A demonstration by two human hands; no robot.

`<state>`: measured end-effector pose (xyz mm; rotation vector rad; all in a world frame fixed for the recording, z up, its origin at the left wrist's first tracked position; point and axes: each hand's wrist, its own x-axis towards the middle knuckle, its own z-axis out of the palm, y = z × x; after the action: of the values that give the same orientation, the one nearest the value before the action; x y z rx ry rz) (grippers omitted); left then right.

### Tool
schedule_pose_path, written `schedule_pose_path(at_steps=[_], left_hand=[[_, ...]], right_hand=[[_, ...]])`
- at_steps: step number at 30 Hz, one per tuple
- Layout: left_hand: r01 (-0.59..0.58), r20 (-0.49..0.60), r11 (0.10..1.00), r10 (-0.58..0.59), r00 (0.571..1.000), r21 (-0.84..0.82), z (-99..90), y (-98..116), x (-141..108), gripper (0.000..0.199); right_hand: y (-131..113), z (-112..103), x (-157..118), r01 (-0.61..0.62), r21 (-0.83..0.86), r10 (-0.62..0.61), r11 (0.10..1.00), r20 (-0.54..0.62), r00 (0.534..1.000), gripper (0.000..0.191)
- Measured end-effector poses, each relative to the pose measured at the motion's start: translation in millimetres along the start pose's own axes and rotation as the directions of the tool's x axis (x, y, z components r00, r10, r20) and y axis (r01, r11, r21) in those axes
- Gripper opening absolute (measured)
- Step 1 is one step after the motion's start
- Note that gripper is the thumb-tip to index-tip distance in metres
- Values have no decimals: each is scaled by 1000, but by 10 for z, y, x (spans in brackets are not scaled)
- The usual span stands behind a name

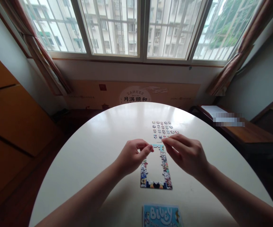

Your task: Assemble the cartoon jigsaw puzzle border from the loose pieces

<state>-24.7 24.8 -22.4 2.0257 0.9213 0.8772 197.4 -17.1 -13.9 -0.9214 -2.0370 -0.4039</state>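
A jigsaw puzzle border lies on the table as a joined rectangle with an open middle. My left hand is over its far left corner, thumb and forefinger pinched together; what is between them, if anything, I cannot make out. Just beyond the border's far edge, my right hand pinches a small puzzle piece, seen nearly edge-on. Behind the hands, several loose puzzle pieces are laid out in rows, and my right fingers partly cover the nearest ones.
A blue puzzle box marked "Bluey" sits at the near edge of view. The round white table carries all this. Beyond it are a printed cardboard panel and a barred window. A wooden bench stands at right.
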Motion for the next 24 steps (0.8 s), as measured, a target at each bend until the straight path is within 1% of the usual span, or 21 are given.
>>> schedule_pose_path(at_steps=[2, 4, 7, 9, 10, 11, 12, 13, 14, 15, 16, 17, 18, 19, 20, 21, 24], left_hand=[[19, 49, 999, -17, 999, -34, 17, -10, -4, 32], [10, 48, 1000, -8, 999, -27, 9, -45, 0, 30], [-40, -48, 994, 45, 998, 101, -57, -118, 17, 31], [-43, -139, 978, 73, 988, 206, -124, -183, 35, 32], [-27, -184, 971, 72, 980, 236, -156, -224, 46, 32], [0, -229, 969, 58, 972, 246, -184, -271, 58, 32], [34, -270, 971, 32, 962, 237, -207, -323, 71, 32], [70, -303, 973, -1, 953, 218, -224, -377, 83, 32], [103, -326, 975, -34, 945, 197, -234, -433, 95, 32], [132, -337, 975, -66, 939, 177, -240, -487, 106, 33], [157, -340, 975, -96, 935, 156, -241, -537, 115, 34], [180, -337, 974, -125, 933, 136, -240, -580, 123, 35], [199, -330, 973, -152, 932, 114, -239, -614, 129, 36], [215, -323, 972, -175, 930, 93, -237, -640, 134, 37], [226, -317, 971, -192, 929, 75, -236, -658, 138, 38], [233, -313, 971, -203, 928, 62, -236, -668, 140, 38], [235, -314, 970, -207, 927, 53, -241, -671, 146, 39]], right_hand=[[-21, 43, -62, 12, 17, -12, 1000, 10, 1000, 23], [0, 69, -107, 15, 50, -16, 999, 12, 1000, 25], [91, 47, -136, 11, 86, -13, 996, 19, 1000, 24], [226, -4, -152, -19, 78, 17, 997, 19, 1000, 21], [326, -33, -169, -56, 57, 56, 997, 14, 998, 18], [445, -59, -196, -126, 25, 127, 992, -14, 992, 14], [581, -78, -233, -219, -10, 218, 976, -53, 974, 11], [728, -87, -282, -327, -33, 323, 944, -90, 942, 12], [876, -83, -339, -430, -37, 424, 902, -116, 898, 15], [1019, -65, -399, -524, -22, 517, 852, -131, 846, 19], [1149, -34, -458, -617, 14, 612, 787, -139, 778, 23], [1263, 7, -508, -703, 51, 704, 709, -103, 702, 26], [1360, 55, -544, -764, 65, 767, 642, -39, 641, 31], [1439, 107, -562, -778, 60, 779, 626, 2, 627, 34], [1505, 159, -561, -780, 52, 780, 623, 24, 625, 36], [1561, 208, -543, -774, 41, 773, 632, 48, 633, 37], [1704, 323, -436, -715, -24, 713, 698, 115, 692, 30]])
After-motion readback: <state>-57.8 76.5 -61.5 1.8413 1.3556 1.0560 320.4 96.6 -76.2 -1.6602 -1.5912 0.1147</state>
